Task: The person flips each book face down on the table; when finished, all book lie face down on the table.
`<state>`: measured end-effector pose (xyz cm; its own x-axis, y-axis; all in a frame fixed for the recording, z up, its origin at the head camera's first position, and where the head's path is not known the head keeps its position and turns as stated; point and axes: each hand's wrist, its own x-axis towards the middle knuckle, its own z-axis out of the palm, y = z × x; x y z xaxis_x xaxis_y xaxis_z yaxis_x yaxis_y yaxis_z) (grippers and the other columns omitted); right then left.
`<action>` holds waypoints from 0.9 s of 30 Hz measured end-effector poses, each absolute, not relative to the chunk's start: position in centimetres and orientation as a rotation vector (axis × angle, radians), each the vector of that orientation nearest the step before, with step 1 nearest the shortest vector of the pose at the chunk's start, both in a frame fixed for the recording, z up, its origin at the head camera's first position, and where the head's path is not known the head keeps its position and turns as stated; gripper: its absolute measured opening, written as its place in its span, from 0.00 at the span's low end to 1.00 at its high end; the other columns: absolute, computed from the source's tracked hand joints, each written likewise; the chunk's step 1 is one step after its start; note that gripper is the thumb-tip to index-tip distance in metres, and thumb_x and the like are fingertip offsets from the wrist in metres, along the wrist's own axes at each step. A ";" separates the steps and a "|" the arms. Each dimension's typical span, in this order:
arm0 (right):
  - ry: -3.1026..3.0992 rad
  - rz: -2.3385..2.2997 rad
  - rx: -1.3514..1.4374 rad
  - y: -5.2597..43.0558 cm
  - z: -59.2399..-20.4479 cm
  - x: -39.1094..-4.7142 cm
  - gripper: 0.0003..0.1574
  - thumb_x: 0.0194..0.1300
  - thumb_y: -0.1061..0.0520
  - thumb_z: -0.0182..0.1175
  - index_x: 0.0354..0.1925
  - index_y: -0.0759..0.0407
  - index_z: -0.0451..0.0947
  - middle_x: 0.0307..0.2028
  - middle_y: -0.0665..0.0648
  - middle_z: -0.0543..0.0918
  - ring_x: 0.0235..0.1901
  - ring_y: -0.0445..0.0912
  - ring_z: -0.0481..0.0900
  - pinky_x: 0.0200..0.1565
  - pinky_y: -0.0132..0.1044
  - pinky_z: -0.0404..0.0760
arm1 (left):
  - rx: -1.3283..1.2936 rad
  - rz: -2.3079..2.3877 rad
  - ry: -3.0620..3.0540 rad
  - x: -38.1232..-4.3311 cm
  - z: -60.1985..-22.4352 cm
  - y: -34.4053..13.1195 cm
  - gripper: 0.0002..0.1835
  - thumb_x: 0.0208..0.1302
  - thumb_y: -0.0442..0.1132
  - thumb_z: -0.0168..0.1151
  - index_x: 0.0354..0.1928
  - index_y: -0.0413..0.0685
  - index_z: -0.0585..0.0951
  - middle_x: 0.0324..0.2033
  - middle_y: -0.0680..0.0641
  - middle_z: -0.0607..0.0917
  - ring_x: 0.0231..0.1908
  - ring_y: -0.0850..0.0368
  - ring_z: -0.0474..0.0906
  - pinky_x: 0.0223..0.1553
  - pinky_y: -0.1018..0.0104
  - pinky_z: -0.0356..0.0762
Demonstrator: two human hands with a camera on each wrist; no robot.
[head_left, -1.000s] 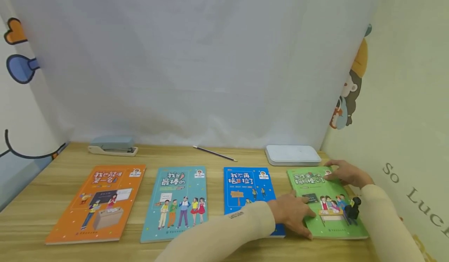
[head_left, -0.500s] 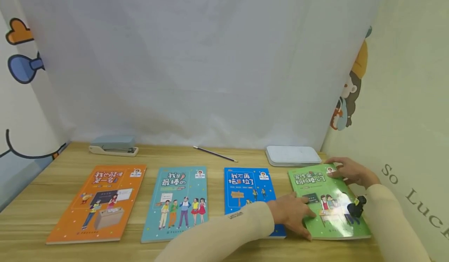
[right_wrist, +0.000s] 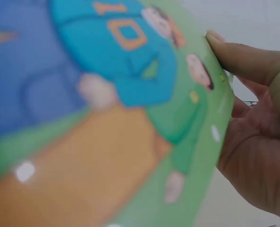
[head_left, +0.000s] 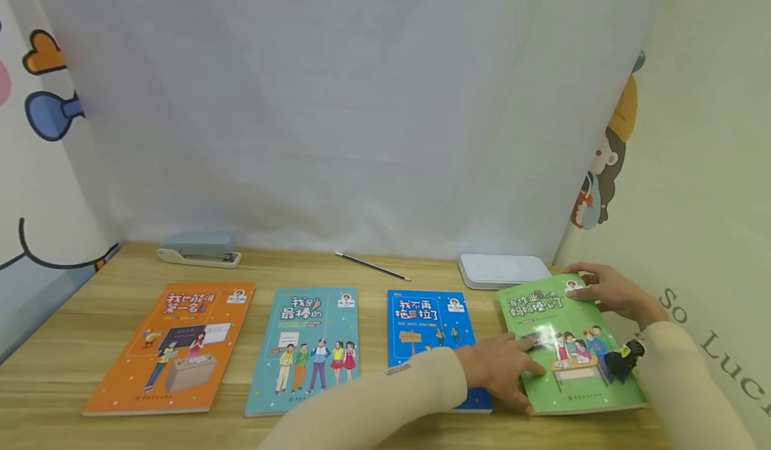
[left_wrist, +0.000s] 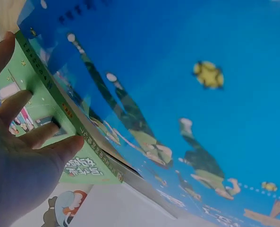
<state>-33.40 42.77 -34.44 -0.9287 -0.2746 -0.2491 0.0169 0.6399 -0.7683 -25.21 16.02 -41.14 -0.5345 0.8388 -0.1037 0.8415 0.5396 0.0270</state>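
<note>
Green book [head_left: 572,351] is being pinched at its far right corner by the right grip [head_left: 616,292]; the left grip [head_left: 498,368], fingers spread, is touching its left side.

Green book [right_wrist: 111,118] blurred close up, sleeves [head_left: 373,403] cropped

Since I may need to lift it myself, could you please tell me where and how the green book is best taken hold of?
Probably by its far right corner, coming from the right: the green book is thin, and its right side looks tipped up, leaving room beneath. The right hand pinches it there, thumb on the cover, while the left hand touches the left edge.
</note>
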 end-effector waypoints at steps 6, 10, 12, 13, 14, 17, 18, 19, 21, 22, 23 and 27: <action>2.549 -1.251 -0.243 43.0 -33.2 -32.5 0.35 0.69 0.59 0.61 0.66 0.71 0.59 0.45 0.59 0.77 0.39 0.44 0.83 0.41 0.45 0.87 | 1.486 -0.020 2.741 -24.4 -41.0 15.7 0.41 0.56 0.72 0.63 0.72 0.76 0.66 0.77 0.50 0.59 0.75 0.48 0.58 0.71 0.60 0.64; 2.594 -1.247 -0.259 43.3 -32.5 -31.9 0.33 0.69 0.59 0.62 0.65 0.69 0.60 0.45 0.57 0.77 0.38 0.42 0.83 0.39 0.44 0.87 | 1.508 0.009 2.766 -24.1 -41.0 15.9 0.43 0.55 0.72 0.64 0.73 0.76 0.65 0.76 0.48 0.59 0.75 0.48 0.56 0.70 0.60 0.65; 2.617 -1.252 -0.264 43.3 -32.1 -31.6 0.32 0.69 0.59 0.62 0.64 0.67 0.62 0.45 0.57 0.77 0.38 0.42 0.83 0.39 0.44 0.87 | 1.514 0.029 2.772 -24.0 -41.0 16.0 0.43 0.56 0.71 0.64 0.74 0.75 0.64 0.77 0.48 0.58 0.76 0.47 0.55 0.70 0.60 0.65; 2.630 -1.256 -0.268 43.4 -31.9 -31.4 0.30 0.69 0.59 0.62 0.64 0.66 0.63 0.45 0.56 0.77 0.38 0.42 0.82 0.38 0.43 0.87 | 1.522 0.038 2.779 -23.9 -41.0 16.1 0.43 0.56 0.71 0.64 0.74 0.75 0.64 0.77 0.47 0.58 0.76 0.47 0.54 0.70 0.60 0.66; 2.640 -1.266 -0.272 43.3 -31.7 -31.3 0.29 0.69 0.59 0.62 0.63 0.64 0.65 0.45 0.56 0.77 0.37 0.42 0.82 0.38 0.43 0.87 | 1.525 0.046 2.784 -23.9 -41.0 16.1 0.44 0.56 0.71 0.64 0.74 0.74 0.64 0.77 0.46 0.57 0.76 0.47 0.54 0.69 0.60 0.66; 2.670 -1.300 -0.285 43.2 -31.0 -30.9 0.23 0.69 0.61 0.61 0.60 0.56 0.69 0.44 0.54 0.75 0.36 0.41 0.83 0.37 0.43 0.87 | 1.535 0.066 2.808 -23.9 -41.1 16.1 0.43 0.56 0.70 0.65 0.74 0.73 0.64 0.77 0.44 0.57 0.76 0.45 0.54 0.69 0.60 0.66; 2.679 -1.308 -0.286 43.2 -30.8 -30.7 0.23 0.69 0.61 0.61 0.60 0.54 0.69 0.45 0.54 0.75 0.36 0.41 0.83 0.37 0.43 0.88 | 1.538 0.070 2.816 -24.0 -41.1 16.1 0.43 0.56 0.69 0.65 0.74 0.73 0.64 0.76 0.44 0.57 0.76 0.44 0.54 0.69 0.59 0.67; 2.692 -1.307 -0.289 43.1 -30.7 -30.6 0.23 0.70 0.60 0.61 0.60 0.52 0.69 0.45 0.54 0.75 0.35 0.40 0.83 0.37 0.43 0.88 | 1.537 0.071 2.827 -24.0 -41.1 16.1 0.44 0.56 0.69 0.65 0.74 0.72 0.64 0.76 0.43 0.57 0.76 0.44 0.54 0.69 0.59 0.67; 2.720 -1.298 -0.288 42.9 -30.4 -30.4 0.23 0.70 0.59 0.61 0.61 0.53 0.69 0.49 0.59 0.74 0.35 0.40 0.84 0.37 0.42 0.88 | 1.527 0.078 2.848 -24.0 -40.9 16.1 0.44 0.56 0.68 0.66 0.74 0.72 0.63 0.76 0.43 0.57 0.76 0.44 0.55 0.68 0.59 0.68; 2.732 -1.293 -0.285 42.8 -30.3 -30.2 0.24 0.70 0.58 0.61 0.62 0.55 0.68 0.52 0.62 0.74 0.36 0.39 0.84 0.38 0.42 0.88 | 1.525 0.080 2.860 -24.0 -40.9 16.2 0.44 0.56 0.68 0.66 0.74 0.72 0.63 0.76 0.43 0.57 0.75 0.44 0.55 0.68 0.59 0.68; 2.742 -1.292 -0.281 42.7 -30.2 -30.1 0.25 0.71 0.58 0.61 0.63 0.57 0.67 0.54 0.66 0.73 0.36 0.39 0.84 0.38 0.42 0.88 | 1.522 0.080 2.871 -23.9 -40.8 16.2 0.44 0.56 0.68 0.67 0.74 0.72 0.63 0.76 0.43 0.58 0.75 0.43 0.56 0.68 0.58 0.68; 2.765 -1.287 -0.266 42.4 -30.0 -29.7 0.26 0.71 0.58 0.60 0.63 0.60 0.65 0.59 0.71 0.69 0.36 0.38 0.84 0.39 0.41 0.88 | 1.507 0.102 2.894 -23.8 -40.7 16.2 0.45 0.55 0.67 0.67 0.74 0.73 0.63 0.75 0.42 0.59 0.75 0.43 0.57 0.67 0.58 0.69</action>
<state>-29.71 42.37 -29.98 -0.9817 -0.1903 0.0001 -0.1226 0.6320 -0.7652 -23.77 16.21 -40.72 -0.5679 0.8116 0.1369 0.8192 0.5735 -0.0011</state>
